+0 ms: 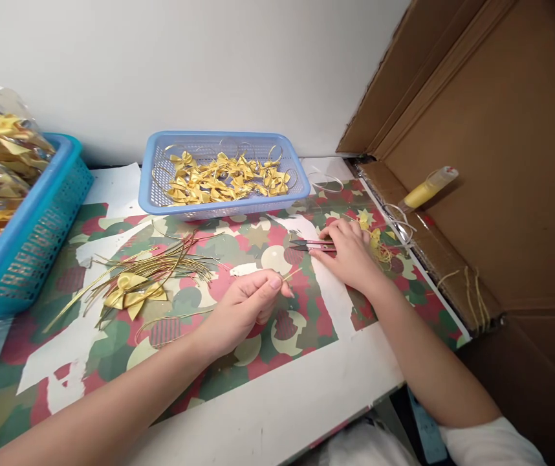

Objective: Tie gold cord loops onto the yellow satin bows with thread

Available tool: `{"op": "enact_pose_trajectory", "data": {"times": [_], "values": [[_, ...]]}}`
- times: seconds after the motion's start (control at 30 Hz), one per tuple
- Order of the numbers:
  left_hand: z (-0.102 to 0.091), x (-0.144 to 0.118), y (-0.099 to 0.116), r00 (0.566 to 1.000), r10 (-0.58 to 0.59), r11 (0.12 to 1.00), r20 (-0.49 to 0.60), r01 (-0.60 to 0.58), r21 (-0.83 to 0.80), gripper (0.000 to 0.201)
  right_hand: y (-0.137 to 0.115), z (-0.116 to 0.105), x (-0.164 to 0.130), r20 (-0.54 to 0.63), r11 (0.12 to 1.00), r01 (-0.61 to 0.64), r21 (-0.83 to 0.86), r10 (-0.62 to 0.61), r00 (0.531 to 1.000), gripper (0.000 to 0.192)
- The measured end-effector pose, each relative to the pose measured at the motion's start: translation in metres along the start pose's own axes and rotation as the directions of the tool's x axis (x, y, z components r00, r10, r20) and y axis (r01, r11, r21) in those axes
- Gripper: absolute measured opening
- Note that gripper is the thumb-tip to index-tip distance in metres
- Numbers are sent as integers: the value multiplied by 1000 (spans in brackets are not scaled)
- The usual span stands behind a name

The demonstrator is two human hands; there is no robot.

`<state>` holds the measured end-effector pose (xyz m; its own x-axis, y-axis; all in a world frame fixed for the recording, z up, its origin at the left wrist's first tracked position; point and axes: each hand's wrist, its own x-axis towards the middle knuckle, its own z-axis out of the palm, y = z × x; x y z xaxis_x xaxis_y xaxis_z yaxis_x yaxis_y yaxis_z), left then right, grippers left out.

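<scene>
Basket (292, 169) holds many finished gold bows; cord bundle (161, 262) remains. Our left hand (243, 307) pinches a cord, right hand (348, 249) closes on snips (309, 245).

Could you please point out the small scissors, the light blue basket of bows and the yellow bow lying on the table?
small scissors (306, 245), head view, on the blades.
light blue basket (224, 208), head view, on its front wall.
yellow bow (134, 292), head view, on its middle.

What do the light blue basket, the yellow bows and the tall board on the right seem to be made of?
The light blue basket looks like moulded plastic: smooth, with a regular grid of holes. The yellow bows seem to be satin ribbon, because they shine softly. The board is likely brown cardboard: matt, with creased fold lines.
</scene>
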<state>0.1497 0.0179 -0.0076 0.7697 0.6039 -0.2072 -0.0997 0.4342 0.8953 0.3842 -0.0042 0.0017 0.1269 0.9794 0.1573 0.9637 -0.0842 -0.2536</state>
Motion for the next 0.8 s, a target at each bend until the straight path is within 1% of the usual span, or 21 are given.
{"op": "enact_pose_trajectory", "data": {"times": [0.07,0.2,0.27,0.3,0.33,0.37,0.43,0.47,0.5,0.53,0.63,0.7,0.8], "values": [[0,0,-1,1000,-10,1000,-4,10,18,41,1,2,0,24,1000,9,5,-9,1000,17],[1,0,0,999,-20,1000,-39,21,22,42,1,2,1,49,996,-20,91,15,999,16],[2,1,0,998,-16,1000,-65,16,10,42,0,-1,1,26,980,-40,194,35,999,16],[3,1,1,997,-12,1000,-80,12,3,42,-1,-3,0,10,960,-40,277,39,999,17],[3,1,1,995,-6,1000,-100,5,-2,42,-2,-6,-1,3,923,-35,384,37,999,17],[4,1,1,992,5,1000,-124,-6,-7,42,-4,-8,-3,11,863,-30,504,29,1000,18],[5,2,2,984,41,999,-175,-44,-13,42,-10,-11,-8,75,703,-41,710,-17,997,22],[5,2,3,979,62,998,-196,-66,-16,42,-14,-12,-12,115,630,-55,775,-55,992,26],[6,2,3,974,80,996,-213,-86,-17,42,-18,-12,-15,152,576,-69,814,-97,984,30],[6,3,4,970,94,995,-226,-101,-17,42,-22,-11,-18,186,541,-82,837,-140,973,34],[7,3,5,963,110,993,-246,-114,-4,41,-35,-7,-24,244,484,-114,868,-215,946,41],[7,4,5,962,111,994,-250,-111,11,41,-40,-4,-26,246,466,-122,876,-214,945,42],[6,4,4,963,109,994,-247,-109,16,42,-43,-2,-27,235,462,-126,878,-188,954,43]]}}
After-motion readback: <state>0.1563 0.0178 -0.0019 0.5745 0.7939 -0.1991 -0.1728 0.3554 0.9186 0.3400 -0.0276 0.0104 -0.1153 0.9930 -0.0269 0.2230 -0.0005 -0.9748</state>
